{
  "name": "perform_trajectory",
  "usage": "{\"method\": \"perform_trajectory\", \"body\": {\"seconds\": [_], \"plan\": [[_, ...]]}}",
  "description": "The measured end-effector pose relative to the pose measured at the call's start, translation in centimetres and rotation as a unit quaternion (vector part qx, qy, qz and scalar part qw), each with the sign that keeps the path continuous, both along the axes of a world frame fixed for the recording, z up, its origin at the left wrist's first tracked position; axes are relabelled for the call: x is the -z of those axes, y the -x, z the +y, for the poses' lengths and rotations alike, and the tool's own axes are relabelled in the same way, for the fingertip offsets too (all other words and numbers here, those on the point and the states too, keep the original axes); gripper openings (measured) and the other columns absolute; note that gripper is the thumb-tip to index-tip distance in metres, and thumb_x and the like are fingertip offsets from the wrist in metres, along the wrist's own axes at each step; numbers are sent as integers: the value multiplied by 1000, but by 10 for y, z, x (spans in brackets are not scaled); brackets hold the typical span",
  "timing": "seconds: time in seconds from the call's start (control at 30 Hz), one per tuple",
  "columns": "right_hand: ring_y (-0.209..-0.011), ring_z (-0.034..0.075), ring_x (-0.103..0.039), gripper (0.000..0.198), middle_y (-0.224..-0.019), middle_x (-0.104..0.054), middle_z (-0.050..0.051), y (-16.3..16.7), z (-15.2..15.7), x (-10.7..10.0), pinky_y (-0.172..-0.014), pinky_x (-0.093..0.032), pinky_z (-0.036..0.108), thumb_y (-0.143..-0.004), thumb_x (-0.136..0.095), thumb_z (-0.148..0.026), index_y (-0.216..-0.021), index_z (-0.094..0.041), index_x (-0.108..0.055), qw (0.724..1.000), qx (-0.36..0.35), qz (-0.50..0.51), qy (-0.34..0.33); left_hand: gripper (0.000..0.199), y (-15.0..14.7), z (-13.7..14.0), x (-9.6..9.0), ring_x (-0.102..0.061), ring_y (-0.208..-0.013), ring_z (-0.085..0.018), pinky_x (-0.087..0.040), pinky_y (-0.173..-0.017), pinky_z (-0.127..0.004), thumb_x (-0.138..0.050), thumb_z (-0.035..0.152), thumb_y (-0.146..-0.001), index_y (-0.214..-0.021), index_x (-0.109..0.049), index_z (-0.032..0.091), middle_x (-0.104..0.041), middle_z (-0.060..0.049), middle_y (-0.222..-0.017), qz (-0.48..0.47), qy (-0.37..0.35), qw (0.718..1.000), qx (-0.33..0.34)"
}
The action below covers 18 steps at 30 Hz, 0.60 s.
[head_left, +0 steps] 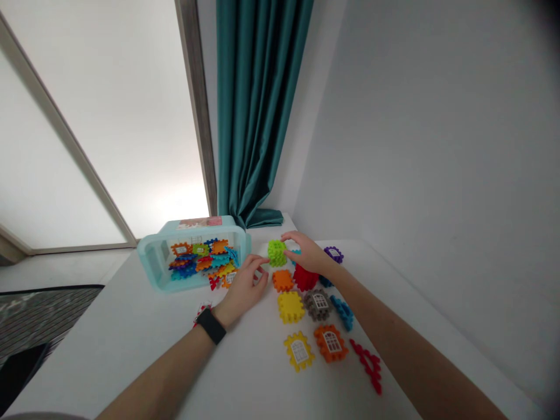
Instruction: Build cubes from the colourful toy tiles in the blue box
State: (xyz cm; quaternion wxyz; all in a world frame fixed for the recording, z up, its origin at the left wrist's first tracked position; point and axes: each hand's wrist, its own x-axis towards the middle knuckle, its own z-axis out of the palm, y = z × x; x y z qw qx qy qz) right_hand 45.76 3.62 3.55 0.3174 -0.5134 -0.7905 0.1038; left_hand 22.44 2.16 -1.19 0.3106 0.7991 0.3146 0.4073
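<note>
Centred on green block (277, 253), between both hands over table (245, 379). Touching or nearly touching its right side and far edge with parted thumb and forefinger of right hand (303, 252); reaching its left edge with a fingertip of left hand (247, 286), remaining fingers half curled. Cannot tell whether pinched firmly or merely steadied, nor whether lifted or resting. Just nearer than green block: orange block (283, 280). Nearer and right of it, partly hidden by right hand: red block (306, 280). Farther nearward from green block: yellow block (291, 307), then yellow window (299, 351). Nearward and right: grey window (318, 305), orange window (331, 343), blue piece (343, 312), red strip (367, 364). Right of green block, beyond right hand: purple piece (333, 254). Left of green block: tub (149, 265), open mouth facing near, with mixed pieces (205, 263) inside. Nearward and left, strapped on left wrist: watch (210, 326). Far behind green block: curtain (258, 105); far right: wall (437, 146).
</note>
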Motion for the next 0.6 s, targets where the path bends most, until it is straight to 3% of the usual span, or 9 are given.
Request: {"method": "perform_trajectory", "body": {"seconds": [0.13,0.33,0.5,0.6], "plan": [[-110,24,-63,26,-115,-68,10,19,-34,-12,-102,-47,43,-86,-59,-21,-111,-21,-63,999,-25,-10,-23,20,10,-6,-11,-63,-86,-16,-52,-69,-26,-50,17,-92,-107,-64,20,-60,-6,-103,-3,2,1000,17],[-113,23,-63,26,-115,-70,8,58,-79,-15,-103,-46,42,-91,-55,-20,-115,-24,-64,998,-52,-36,-7,19,40,-14,-32,-63,-83,-18,-51,-71,-28,-48,25,-96,-97,-66,19,-66,-5,-90,48,-27,997,45],[-111,23,-64,25,-115,-71,8,93,-92,-14,-102,-47,42,-94,-53,-21,-116,-23,-63,995,-88,-37,0,20,81,-21,-51,-64,-82,-19,-51,-74,-30,-49,26,-96,-97,-68,21,-71,-5,-92,127,-64,989,51],[-111,23,-63,24,-117,-70,9,113,-92,-11,-100,-48,41,-95,-51,-21,-116,-22,-63,995,-92,-41,7,21,109,-22,-53,-65,-81,-19,-51,-74,-30,-47,25,-96,-95,-67,20,-71,-5,-91,152,-66,986,34]]}}
